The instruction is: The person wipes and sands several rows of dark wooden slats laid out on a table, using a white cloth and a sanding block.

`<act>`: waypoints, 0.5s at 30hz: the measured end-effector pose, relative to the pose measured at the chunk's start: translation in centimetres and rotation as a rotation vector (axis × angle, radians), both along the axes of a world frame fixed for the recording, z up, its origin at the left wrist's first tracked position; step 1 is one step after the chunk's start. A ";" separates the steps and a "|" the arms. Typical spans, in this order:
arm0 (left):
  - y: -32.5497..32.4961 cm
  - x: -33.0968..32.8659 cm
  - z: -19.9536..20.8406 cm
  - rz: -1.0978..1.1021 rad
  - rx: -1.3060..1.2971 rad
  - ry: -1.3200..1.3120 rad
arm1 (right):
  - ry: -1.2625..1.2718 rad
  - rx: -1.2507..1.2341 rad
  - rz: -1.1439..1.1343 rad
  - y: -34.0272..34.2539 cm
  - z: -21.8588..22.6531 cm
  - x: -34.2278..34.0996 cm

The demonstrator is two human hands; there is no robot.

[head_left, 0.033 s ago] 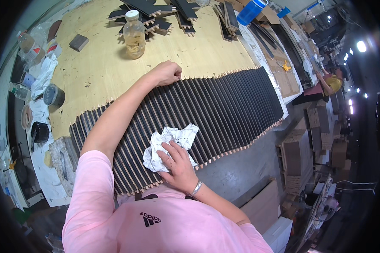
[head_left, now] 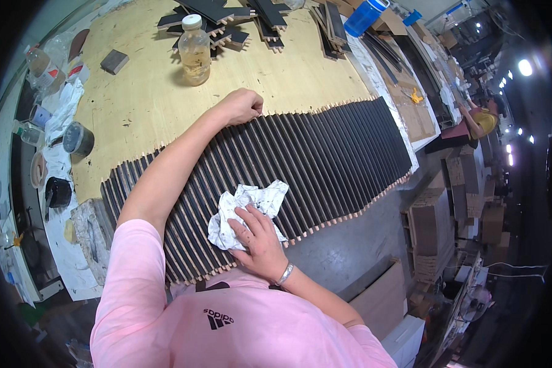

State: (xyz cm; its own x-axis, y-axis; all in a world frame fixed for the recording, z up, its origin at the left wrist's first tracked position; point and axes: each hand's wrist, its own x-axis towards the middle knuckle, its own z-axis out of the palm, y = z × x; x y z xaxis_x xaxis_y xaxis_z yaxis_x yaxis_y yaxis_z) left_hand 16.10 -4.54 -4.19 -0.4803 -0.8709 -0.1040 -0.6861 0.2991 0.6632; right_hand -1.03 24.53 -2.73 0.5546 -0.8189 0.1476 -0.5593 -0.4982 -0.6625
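Note:
A long row of black wooden slats [head_left: 337,147] with bare wood pegs at their ends lies side by side across the near part of the table. At the row's far edge, my left hand [head_left: 244,107] is closed, its fingertips at the peg end of a slat; the exact grip is partly hidden. On top of the slats, close to my body, my right hand [head_left: 259,242] presses on a crumpled white rag [head_left: 248,199] with dark smudges. Its fingers bend over the cloth.
A capped plastic bottle [head_left: 195,58] of yellowish liquid stands beyond my left hand. Behind it lie piled black pegged boards [head_left: 211,12]. A small dark block [head_left: 114,62] and a cup of dark liquid [head_left: 78,140] are at left. Another person [head_left: 481,119] works far right.

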 end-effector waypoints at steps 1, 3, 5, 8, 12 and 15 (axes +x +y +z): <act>0.2 0.2 -0.2 0.054 0.073 0.081 | 0.000 0.001 0.003 0.0 0.0 0.0; 0.5 0.6 -0.4 0.112 0.094 0.149 | 0.005 -0.001 0.009 0.0 0.0 0.0; 0.8 1.0 0.3 0.175 0.108 0.214 | 0.007 -0.009 0.021 -0.5 0.0 0.0; 1.5 2.1 1.4 0.265 0.052 0.128 | -0.001 -0.025 0.013 -0.7 0.0 0.1; 3.4 6.1 2.0 0.391 -0.024 0.371 | -0.175 -0.072 -0.045 -0.9 0.4 -0.5; 6.3 9.8 4.8 0.517 0.063 0.549 | -0.333 -0.008 -0.186 -1.3 2.3 -1.6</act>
